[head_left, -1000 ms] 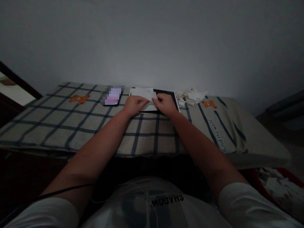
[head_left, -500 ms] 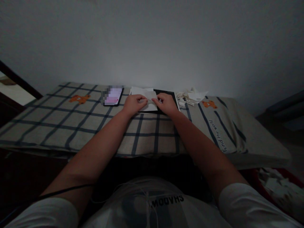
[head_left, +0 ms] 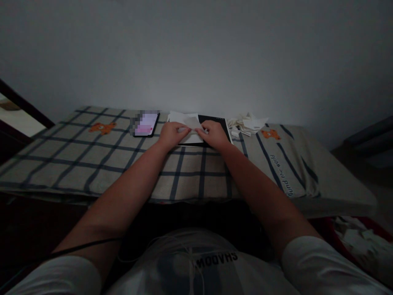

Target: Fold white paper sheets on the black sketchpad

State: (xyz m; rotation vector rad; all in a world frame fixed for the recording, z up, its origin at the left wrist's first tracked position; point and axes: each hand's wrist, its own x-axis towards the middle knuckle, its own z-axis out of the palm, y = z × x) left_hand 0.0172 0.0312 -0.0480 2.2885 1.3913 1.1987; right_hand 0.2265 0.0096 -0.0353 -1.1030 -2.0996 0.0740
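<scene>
A white sheet of paper (head_left: 188,122) lies partly folded on a black pad (head_left: 216,121) at the far side of the checked cloth (head_left: 92,155). My left hand (head_left: 172,134) pinches the paper's near left part, and my right hand (head_left: 213,134) pinches it from the right. The fingertips of both hands meet at the paper's middle. Part of the sheet is lifted between them.
A phone (head_left: 146,123) with a lit screen lies left of the paper. A heap of folded white paper pieces (head_left: 248,124) sits to the right, near the wall. More white scraps (head_left: 356,237) lie low at the right. A dark frame (head_left: 24,104) stands at the far left.
My fingertips have drawn closer together at the paper's middle, and the fold between them has risen slightly. My arms have hardly moved.
</scene>
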